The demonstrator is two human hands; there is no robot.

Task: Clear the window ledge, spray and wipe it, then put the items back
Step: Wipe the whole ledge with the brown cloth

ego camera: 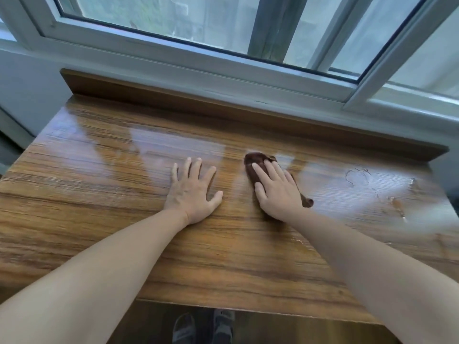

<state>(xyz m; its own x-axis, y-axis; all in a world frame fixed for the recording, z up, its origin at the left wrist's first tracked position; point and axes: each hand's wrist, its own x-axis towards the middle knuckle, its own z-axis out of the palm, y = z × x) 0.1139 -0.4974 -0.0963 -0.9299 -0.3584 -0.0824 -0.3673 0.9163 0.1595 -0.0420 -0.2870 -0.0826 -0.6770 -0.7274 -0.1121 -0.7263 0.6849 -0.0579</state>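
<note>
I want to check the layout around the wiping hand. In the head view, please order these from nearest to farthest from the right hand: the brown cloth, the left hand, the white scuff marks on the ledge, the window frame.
1. Brown cloth: under the right hand, touching it.
2. Left hand: beside it, flat on the ledge.
3. White scuff marks: to the other side.
4. Window frame: beyond the ledge, at the back.

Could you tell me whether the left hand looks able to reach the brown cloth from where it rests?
Probably yes. The left hand lies flat on the ledge just beside the brown cloth, with bare wood between them. Only the right hand, pressing on the cloth, covers most of it.
</note>
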